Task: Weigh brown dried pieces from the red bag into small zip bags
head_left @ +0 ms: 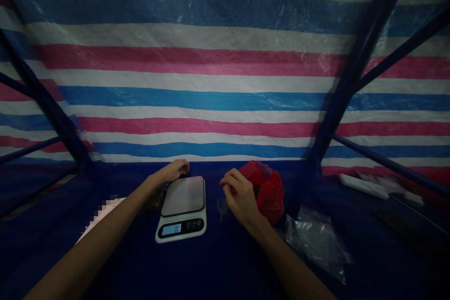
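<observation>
The small clear plastic cup [221,207] sits just left of your right hand [239,195], fingers bunched, grip unclear; your left hand [172,171] curls at the far corner of the digital kitchen scale [183,196], its hold unclear too.

Dim bluish light overall, far corners darkened, striped tarpaulin [211,75] bowed by lens distortion toward left and right edges, pixelated patch [105,215] obscuring near left, no harsh glare

Glossy red plastic bag [270,192], smooth plastic scale [182,208], woven tarpaulin [197,103].
</observation>
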The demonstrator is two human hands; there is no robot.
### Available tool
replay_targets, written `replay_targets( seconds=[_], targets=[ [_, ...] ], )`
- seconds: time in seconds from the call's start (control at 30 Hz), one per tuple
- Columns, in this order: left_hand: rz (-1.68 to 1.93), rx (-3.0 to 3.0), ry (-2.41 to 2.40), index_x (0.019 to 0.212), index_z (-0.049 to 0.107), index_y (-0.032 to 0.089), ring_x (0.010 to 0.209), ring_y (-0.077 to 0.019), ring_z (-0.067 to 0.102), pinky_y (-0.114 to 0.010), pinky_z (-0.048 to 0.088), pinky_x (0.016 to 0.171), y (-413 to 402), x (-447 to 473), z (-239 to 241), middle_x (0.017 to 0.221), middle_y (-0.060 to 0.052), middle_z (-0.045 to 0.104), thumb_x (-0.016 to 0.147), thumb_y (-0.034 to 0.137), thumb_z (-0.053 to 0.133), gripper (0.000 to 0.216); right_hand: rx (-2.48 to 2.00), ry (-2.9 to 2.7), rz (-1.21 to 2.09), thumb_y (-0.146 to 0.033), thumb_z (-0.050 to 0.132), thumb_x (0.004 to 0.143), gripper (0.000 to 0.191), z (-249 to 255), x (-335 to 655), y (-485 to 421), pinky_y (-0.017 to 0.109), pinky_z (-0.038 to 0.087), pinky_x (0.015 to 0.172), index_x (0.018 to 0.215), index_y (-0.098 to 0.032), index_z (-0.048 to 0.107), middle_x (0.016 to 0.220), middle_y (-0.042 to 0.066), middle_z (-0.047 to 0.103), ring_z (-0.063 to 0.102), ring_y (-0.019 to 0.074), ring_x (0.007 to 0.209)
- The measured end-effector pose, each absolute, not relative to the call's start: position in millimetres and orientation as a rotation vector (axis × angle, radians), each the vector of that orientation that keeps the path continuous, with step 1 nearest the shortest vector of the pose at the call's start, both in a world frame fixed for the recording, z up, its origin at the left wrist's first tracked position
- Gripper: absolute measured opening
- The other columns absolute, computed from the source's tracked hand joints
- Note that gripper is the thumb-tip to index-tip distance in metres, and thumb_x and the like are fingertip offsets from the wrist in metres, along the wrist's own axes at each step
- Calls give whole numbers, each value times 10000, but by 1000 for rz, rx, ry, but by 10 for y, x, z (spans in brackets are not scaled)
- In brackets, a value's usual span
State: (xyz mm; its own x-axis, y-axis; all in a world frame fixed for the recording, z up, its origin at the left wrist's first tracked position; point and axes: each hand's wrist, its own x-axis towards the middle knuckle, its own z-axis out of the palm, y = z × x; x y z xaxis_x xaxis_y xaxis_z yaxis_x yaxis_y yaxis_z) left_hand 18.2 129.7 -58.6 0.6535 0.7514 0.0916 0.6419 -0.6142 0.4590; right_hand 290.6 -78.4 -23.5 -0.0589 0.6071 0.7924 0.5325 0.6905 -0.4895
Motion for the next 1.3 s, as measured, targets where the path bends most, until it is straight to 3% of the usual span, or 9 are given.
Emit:
replay_targets(
  seconds=[0.4, 0.7, 0.77, 0.9, 1.03, 1.3],
  targets=[
    [504, 2353, 1262, 713, 662, 165, 649, -172, 590, -271, 421, 649, 1165, -78, -146, 664, -36, 661, 693, 284, 663, 121, -961, -1713, 184, -28, 483, 869, 256, -263, 2896, -739, 263, 442, 709, 827, -183, 683, 861, 31, 623, 592, 147, 772],
    [1236, 2247, 1383, 912, 647, 177, 762, -173, 608, -295, 467, 735, 578, -186, -53, 879, -43, 703, 866, 369, 563, 214, -1282, -2322, 199, -116, 545, 935, 334, -19, 2222, 296, 296, 447, 856, 1244, -184, 653, 1122, 106, 682, 632, 196, 1016],
    [1377, 2235, 1415, 919, 659, 190, 770, -178, 602, -303, 468, 743, 468, -169, -124, 896, -39, 710, 887, 360, 552, 203, -1285, -2459, 262, -159, 660, 886, 327, 32, 1994, 593, 269, 452, 776, 1212, -161, 682, 1006, 91, 721, 653, 197, 927],
    [1459, 2316, 1492, 923, 649, 200, 885, -211, 614, -331, 466, 817, 389, -168, -217, 927, -57, 696, 926, 331, 530, 177, -1197, -2671, 404, -168, 854, 679, 280, -22, 1672, 962, 221, 419, 622, 945, -143, 771, 773, 36, 728, 637, 162, 714],
    [1400, 2520, 1635, 914, 636, 200, 936, -239, 591, -369, 430, 873, 407, -243, -257, 922, -69, 683, 961, 274, 497, 164, -1102, -2743, 510, -67, 755, 719, 98, -186, 1595, 1129, 212, 429, 626, 798, -125, 766, 722, 34, 730, 630, 144, 678],
    [1175, 2755, 1771, 942, 637, 193, 986, -270, 558, -402, 388, 855, 347, -226, -202, 960, -86, 691, 978, 228, 481, 164, -1009, -2657, 576, -78, 645, 783, 169, -346, 1508, 1252, 221, 463, 714, 908, -114, 753, 890, 49, 759, 650, 152, 775]
  ],
)
